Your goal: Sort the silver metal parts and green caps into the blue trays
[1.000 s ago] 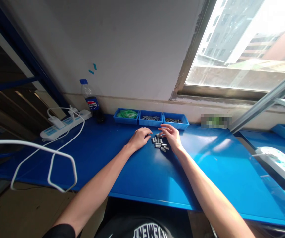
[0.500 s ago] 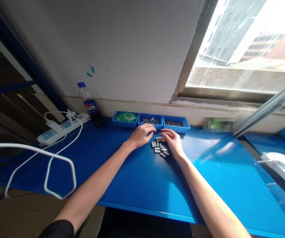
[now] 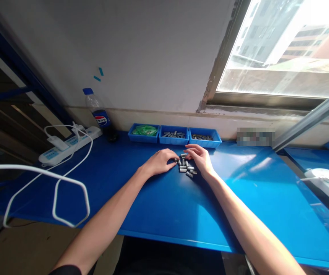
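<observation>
A loose cluster of small silvery metal cylinders (image 3: 183,170) lies on the blue table (image 3: 164,206) between my hands. My left hand (image 3: 161,162) is at the cluster's left side, thumb and fingertips closed around one cylinder (image 3: 176,160), which is partly hidden. On the other side, my right hand (image 3: 201,157) has its fingers apart and slightly curved, with the fingertips beside a cylinder (image 3: 183,155) at the top of the cluster. No part is visible inside the right hand. Just beyond the hands stands a blue bin (image 3: 173,141) with more such cylinders.
Left of it is a bin (image 3: 143,139) with a green bag; to the right, a bin (image 3: 206,143) of thin dark metal pieces. A cola bottle (image 3: 101,116), a power strip (image 3: 69,147) and a looping white cable (image 3: 86,198) occupy the left. A metal bar (image 3: 304,118) slants at right.
My left hand has come down onto the cluster's left edge and closed on a cylinder. My right hand stays by the top of the cluster. The camera view has shifted slightly.
</observation>
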The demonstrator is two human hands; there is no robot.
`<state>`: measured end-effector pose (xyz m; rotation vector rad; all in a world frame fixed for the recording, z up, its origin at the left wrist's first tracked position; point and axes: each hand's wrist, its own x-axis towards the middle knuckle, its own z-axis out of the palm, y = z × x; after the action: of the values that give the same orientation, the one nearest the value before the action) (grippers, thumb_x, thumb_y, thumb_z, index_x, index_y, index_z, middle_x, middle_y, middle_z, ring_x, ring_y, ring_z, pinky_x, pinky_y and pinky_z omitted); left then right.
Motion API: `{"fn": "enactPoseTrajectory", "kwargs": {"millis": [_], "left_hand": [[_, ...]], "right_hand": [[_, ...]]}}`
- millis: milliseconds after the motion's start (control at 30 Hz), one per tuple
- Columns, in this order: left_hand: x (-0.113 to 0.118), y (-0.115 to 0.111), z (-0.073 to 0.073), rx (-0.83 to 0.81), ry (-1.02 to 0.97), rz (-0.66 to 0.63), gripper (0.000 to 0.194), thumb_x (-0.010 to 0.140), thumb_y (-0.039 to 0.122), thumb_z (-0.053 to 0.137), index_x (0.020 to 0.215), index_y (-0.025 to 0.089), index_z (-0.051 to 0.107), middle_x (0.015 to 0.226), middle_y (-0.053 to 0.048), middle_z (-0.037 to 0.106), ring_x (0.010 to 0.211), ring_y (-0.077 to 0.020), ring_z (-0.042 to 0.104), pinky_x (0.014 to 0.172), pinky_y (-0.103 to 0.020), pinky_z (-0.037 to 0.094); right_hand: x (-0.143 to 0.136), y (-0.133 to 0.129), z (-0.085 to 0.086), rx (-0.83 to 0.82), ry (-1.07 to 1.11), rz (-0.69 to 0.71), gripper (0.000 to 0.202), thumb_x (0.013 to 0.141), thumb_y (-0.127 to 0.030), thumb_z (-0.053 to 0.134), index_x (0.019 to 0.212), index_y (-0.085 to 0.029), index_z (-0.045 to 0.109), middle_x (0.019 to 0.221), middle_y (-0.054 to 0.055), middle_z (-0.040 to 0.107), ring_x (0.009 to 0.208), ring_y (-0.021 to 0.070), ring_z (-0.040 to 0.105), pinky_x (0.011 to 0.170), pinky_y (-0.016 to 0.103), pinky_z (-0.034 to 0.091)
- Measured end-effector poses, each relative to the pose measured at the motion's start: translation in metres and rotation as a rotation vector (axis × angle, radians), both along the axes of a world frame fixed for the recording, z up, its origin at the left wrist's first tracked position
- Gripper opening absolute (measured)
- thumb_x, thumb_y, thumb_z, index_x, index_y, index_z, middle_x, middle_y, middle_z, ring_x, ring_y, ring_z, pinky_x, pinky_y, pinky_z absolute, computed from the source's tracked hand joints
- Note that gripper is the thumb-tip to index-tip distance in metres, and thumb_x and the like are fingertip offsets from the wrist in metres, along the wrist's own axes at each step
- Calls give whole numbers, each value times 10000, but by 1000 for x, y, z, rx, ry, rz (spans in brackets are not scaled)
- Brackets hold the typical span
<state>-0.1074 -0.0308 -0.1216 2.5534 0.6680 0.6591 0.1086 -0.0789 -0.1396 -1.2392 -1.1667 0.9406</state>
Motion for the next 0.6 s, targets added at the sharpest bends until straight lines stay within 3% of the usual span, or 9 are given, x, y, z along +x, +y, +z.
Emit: {"fn": "enactPoseTrajectory", "kwargs": {"millis": [167,267,367,500,600], "left_hand": [[-1,5,-9,5,-57,129,266,923,228,672,1174,217,760,1171,-93,748,1034,-240,720,944,-351,574],[0,9,-15,-49,-149,207,185,932,254,667,1062,195,786,1071,-98,749,904,-214,729,850,-330,601],[4,11,-20,-217,-327,272,176,887,279,737,1017,174,791,973,-92,769,844,-215,743,808,-338,628],[13,9,-20,-520,-593,266,312,788,337,843,1026,145,779,1003,-105,802,928,-249,777,920,-399,639],[17,7,-18,-594,-664,238,362,743,387,878,984,135,777,1022,-114,808,967,-263,780,969,-421,626]], "right_hand": [[0,0,0,-2,4,-4,301,815,-419,738,1046,-226,755,905,56,793,705,201,691,725,352,565],[0,0,-1,-6,4,0,303,817,-424,739,1046,-226,754,901,52,792,692,196,685,715,348,564],[1,0,-1,-1,12,3,309,824,-426,742,1059,-226,754,914,53,794,694,194,685,721,345,565],[0,-4,2,21,-2,48,341,833,-444,759,1100,-231,756,924,50,796,706,191,683,724,337,556],[-1,-7,7,10,-38,132,381,818,-486,787,1094,-225,767,893,49,791,700,195,682,691,330,547]]}}
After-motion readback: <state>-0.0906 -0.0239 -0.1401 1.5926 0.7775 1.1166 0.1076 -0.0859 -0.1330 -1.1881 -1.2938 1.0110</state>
